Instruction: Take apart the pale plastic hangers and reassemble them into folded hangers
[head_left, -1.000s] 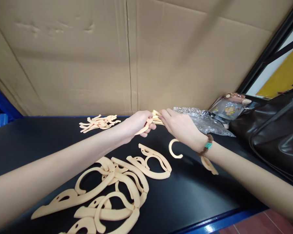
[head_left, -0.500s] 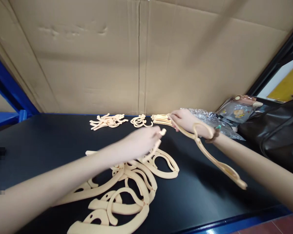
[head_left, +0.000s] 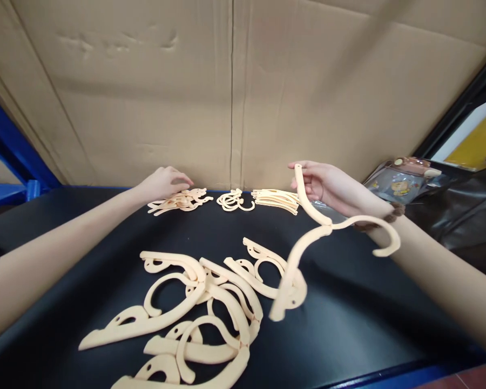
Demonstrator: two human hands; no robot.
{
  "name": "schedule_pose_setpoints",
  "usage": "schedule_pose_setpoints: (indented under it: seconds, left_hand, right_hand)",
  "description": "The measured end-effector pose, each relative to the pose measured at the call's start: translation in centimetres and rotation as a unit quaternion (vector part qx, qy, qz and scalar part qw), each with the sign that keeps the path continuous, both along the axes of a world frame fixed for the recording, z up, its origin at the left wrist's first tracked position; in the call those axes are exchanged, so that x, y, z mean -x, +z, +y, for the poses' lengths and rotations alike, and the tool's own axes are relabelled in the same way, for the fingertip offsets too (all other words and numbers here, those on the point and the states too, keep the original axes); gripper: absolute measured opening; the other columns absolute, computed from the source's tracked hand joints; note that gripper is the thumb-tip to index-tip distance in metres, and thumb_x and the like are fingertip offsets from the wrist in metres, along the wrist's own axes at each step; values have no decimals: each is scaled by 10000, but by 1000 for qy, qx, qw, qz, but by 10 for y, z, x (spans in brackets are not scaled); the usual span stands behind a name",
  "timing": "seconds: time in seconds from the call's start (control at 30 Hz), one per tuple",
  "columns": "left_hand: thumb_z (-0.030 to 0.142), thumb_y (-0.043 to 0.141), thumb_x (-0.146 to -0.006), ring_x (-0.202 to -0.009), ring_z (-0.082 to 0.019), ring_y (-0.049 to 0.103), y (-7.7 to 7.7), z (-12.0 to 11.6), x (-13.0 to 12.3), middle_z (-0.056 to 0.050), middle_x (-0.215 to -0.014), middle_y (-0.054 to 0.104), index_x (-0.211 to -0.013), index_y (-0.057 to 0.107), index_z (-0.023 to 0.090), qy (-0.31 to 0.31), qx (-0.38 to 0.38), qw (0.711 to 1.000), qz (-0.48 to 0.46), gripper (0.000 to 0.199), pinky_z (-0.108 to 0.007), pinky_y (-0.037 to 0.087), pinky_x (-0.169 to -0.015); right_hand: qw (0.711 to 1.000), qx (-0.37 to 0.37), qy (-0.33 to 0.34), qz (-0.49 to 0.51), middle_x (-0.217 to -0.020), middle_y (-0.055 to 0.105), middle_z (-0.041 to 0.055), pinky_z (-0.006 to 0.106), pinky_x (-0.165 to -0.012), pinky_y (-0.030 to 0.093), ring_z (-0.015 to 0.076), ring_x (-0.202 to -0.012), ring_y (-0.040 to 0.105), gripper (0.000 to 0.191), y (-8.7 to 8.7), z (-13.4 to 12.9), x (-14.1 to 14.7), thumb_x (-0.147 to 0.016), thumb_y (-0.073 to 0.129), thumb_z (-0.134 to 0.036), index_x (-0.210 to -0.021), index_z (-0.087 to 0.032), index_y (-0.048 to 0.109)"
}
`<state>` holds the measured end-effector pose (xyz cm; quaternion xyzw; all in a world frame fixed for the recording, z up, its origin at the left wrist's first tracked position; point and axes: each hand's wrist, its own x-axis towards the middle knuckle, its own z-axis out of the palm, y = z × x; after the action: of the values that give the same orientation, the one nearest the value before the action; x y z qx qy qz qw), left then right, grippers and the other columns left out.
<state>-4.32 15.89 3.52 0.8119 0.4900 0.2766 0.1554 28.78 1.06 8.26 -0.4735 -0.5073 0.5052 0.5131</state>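
My right hand (head_left: 322, 186) grips a cream folding clothes hanger (head_left: 305, 243) by the end of its upper arm. Its hook points right, past my wrist. The lower arm, with a rounded flap near its end, hangs over the table. My left hand (head_left: 164, 183) is at the far left pile of loose cream hanger parts (head_left: 182, 201). Its fingers are apart and reach down over the pile; whether they touch a part I cannot tell. Several joined hangers (head_left: 222, 302) lie overlapping in the middle and front of the table.
At the back of the black table (head_left: 348, 324) lie a small heap of hooks (head_left: 230, 201) and a row of slim cream parts (head_left: 276, 199). A cardboard wall (head_left: 146, 108) stands behind. Plastic packaging (head_left: 397, 183) and a dark leather bag (head_left: 470, 227) sit at the right.
My left hand has moved left and back from the middle to the far pile; the pale piece it held no longer shows there. The hanger in my right hand has turned, its hook now pointing right.
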Motion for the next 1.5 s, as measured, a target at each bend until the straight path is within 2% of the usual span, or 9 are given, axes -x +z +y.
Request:
schedule_pose_setpoints:
  seconds: [0.13,0.23,0.43,0.5,0.7,1.03,1.17,1.37,1.5]
  left_hand:
    - [612,378,-879,-1068,-280,561,4,-53,-32,-89,-1135,680,-1056,706,205,-17,15,999,-30,552,-383,399,-943]
    - [776,147,-855,-1023,-274,596,12,-102,-58,-118,-1141,691,-1048,715,183,-162,297,922,-189,843,-355,466,-844]
    - [506,692,-782,-458,-48,337,15,-134,-75,19,-636,525,-939,709,178,-148,436,839,-290,364,-160,245,-389]
    - [429,744,-752,-436,-33,166,14,-132,-75,69,-574,364,-873,698,167,-127,425,852,-277,292,-167,93,-364]
    - [446,805,-670,-469,-39,107,21,-141,-88,88,-552,298,-718,626,135,-122,465,844,-237,362,-177,46,-374]
    - [331,826,-634,-438,-29,129,26,-151,-91,62,-563,365,-657,596,150,-156,521,810,-222,294,-178,19,-358]
    - [372,863,-531,-424,-20,106,24,-157,-94,87,-500,318,-530,478,165,-113,502,842,-163,437,-179,15,-365]
    - [444,763,-629,-417,-59,260,28,-159,-93,47,-482,411,-517,506,175,-75,396,915,-37,389,-204,129,-386]
    - [464,751,-609,-442,-76,244,36,-154,-89,67,-460,310,-508,427,195,-34,295,951,-87,433,-232,158,-433]
  right_hand:
    - [994,21,12,111,-722,693,48,174,-499,503,87,-527,568,174,-7,-11,7,-881,405,-83,-814,-168,540]
    - [988,-25,0,153,-834,720,52,227,-678,574,105,-660,656,143,-18,-19,16,-855,430,-95,-769,-193,489]
    - [981,-184,-46,-48,-854,680,12,379,-855,549,185,-886,694,118,-36,-29,24,-829,518,-167,-807,-223,416]
    - [921,-278,-88,-256,-972,679,53,457,-907,506,234,-976,662,111,-37,-29,22,-834,568,-225,-860,-218,461]
    - [528,-506,-109,-674,-1106,658,122,524,-1118,258,269,-1066,579,175,-44,-30,36,-956,480,-271,-1020,-146,585]
    - [442,-529,36,-724,-794,601,71,304,-590,386,196,-707,579,242,-48,-26,46,-983,317,-106,-918,-127,550]
    - [487,-466,97,-733,-774,610,70,288,-499,278,177,-645,567,233,-57,-27,48,-968,322,-80,-925,-124,547]
    - [736,-252,116,-617,-758,664,37,232,-641,372,129,-660,585,217,-47,17,30,-891,429,-40,-872,-145,618]
    - [770,-215,14,-600,-931,676,164,295,-784,407,208,-857,617,254,-51,78,-2,-905,408,-46,-865,-90,655]
